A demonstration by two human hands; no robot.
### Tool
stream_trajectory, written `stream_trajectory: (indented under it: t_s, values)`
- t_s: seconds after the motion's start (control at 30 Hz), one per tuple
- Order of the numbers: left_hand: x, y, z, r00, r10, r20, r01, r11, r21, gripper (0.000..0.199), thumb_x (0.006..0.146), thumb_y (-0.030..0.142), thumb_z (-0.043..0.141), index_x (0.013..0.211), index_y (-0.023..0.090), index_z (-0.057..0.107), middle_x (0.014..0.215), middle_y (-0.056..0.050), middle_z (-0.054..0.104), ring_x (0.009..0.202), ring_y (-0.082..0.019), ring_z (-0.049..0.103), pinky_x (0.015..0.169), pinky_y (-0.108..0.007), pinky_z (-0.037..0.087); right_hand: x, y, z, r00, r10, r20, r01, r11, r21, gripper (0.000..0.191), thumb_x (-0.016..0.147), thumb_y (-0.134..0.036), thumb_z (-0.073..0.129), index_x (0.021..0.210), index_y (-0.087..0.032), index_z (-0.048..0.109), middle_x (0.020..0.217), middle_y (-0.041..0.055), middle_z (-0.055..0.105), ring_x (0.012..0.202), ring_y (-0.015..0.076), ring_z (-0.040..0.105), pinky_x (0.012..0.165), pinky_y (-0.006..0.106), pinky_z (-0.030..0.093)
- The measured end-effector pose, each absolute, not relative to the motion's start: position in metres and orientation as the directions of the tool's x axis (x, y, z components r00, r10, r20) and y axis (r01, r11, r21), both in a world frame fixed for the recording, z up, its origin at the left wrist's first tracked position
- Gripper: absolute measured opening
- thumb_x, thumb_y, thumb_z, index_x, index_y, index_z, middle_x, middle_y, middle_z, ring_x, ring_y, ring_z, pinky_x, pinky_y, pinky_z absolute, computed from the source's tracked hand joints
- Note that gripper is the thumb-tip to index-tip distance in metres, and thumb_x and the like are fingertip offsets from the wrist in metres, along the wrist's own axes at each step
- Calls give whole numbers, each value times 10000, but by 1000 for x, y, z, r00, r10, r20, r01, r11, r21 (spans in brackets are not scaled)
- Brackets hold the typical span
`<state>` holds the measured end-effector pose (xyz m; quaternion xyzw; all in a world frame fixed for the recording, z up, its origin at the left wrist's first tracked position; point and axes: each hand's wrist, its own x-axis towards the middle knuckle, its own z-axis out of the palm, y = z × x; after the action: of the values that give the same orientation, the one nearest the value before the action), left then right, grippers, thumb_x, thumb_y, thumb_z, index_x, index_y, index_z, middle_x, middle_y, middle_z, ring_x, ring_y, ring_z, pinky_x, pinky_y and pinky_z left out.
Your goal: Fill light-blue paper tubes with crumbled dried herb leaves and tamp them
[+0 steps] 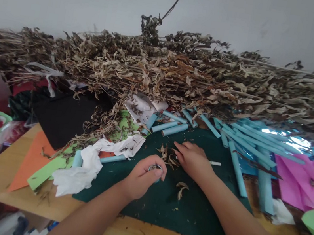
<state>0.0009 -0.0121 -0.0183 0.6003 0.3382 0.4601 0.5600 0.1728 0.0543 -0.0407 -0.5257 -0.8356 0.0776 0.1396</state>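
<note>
My left hand is wrapped round a short blue paper tube, held upright with its round mouth facing up. Bits of dried leaf seem to show inside the mouth; the tube's lower part is mostly hidden by the fingers. To the right, my right hand is low over the dark green sheet, its fingertips closed at the edge of a small heap of dried leaves. Another curled dry leaf lies nearer me. A thin white stick pokes out beside the right wrist.
Several blue paper tubes lie behind my hands and at right. A long bank of dried plants lines the wall. Crumpled white tissue, black sheet and orange paper are left; pink paper is right.
</note>
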Motion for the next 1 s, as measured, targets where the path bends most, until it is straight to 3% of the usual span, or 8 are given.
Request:
stream_trajectory:
  t_s: [0.13, 0.27, 0.37, 0.47, 0.57, 0.73, 1.0]
  values:
    - [-1, -9, -24, 276, 935, 221, -187, -173, 967, 295, 741, 432, 441, 708, 144, 498, 616, -19, 492, 607, -130, 457, 582, -258, 346, 178, 58, -44, -388, 898, 206, 766, 439, -470, 376, 773, -180, 394, 1137, -133, 477, 903, 121, 584, 873, 251, 491, 762, 373, 368]
    - [1, -7, -27, 242, 943, 228, -200, -182, 963, 375, 570, 421, 643, 779, 172, 456, 604, 22, 478, 561, -109, 456, 538, -229, 359, 180, 54, -37, -342, 909, 239, 582, 404, -706, 327, 741, -188, 445, 1060, -181, 518, 843, 58, 605, 793, 197, 534, 744, 344, 409]
    - [4, -8, -23, 164, 961, 223, 46, -233, 971, 337, 609, 294, 643, 867, 181, 457, 610, 34, 477, 539, -88, 455, 538, -212, 372, 173, 42, -26, -280, 936, 216, 387, 315, -866, 261, 723, -206, 467, 972, -185, 540, 780, 38, 609, 698, 157, 557, 657, 303, 449]
    - [7, -11, -18, 128, 943, 308, 372, -333, 866, 340, 649, 245, 607, 957, 189, 477, 671, 11, 528, 607, -107, 500, 608, -232, 407, 161, 26, -15, -258, 953, 162, 158, 207, -966, 227, 696, -219, 485, 917, -186, 532, 721, 22, 599, 637, 131, 560, 568, 257, 463]
    - [7, -13, -14, 151, 878, 454, 535, -459, 709, 354, 638, 241, 619, 965, 192, 492, 786, -26, 575, 707, -133, 539, 661, -244, 438, 151, 12, -9, -245, 964, 106, -53, 95, -994, 165, 655, -228, 530, 816, -187, 522, 667, -1, 575, 585, 103, 538, 505, 211, 443]
    - [4, -11, -13, 315, 739, 596, 575, -648, 500, 346, 647, 276, 617, 954, 182, 488, 818, -51, 589, 758, -143, 545, 679, -239, 464, 141, 3, -8, -190, 982, 0, -299, -58, -953, 153, 615, -237, 592, 658, -177, 458, 592, -43, 497, 491, 49, 454, 445, 160, 376]
    - [4, -12, -15, 401, 630, 665, 642, -711, 287, 314, 700, 236, 559, 990, 156, 466, 812, -71, 597, 748, -147, 553, 659, -251, 472, 137, 2, -15, -184, 981, -59, -412, -131, -902, 179, 598, -236, 633, 639, -178, 469, 560, -57, 477, 487, 51, 439, 436, 152, 366]
